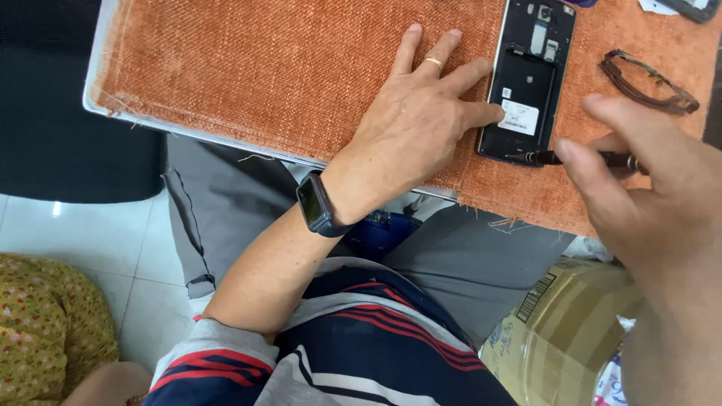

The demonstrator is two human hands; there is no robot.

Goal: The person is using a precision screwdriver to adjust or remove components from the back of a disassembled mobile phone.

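A black phone with its back cover off lies on the orange cloth over the table. My left hand rests flat on the cloth, fingers spread, with a ring on one finger; its fingertips touch the phone's left edge. A dark watch sits on that wrist. My right hand pinches a thin dark screwdriver, whose tip meets the phone's lower edge.
A brown plastic frame piece lies on the cloth right of the phone. A dark part shows at the top right corner. Below the table edge are a cardboard box, a white tiled floor and yellow patterned fabric at lower left.
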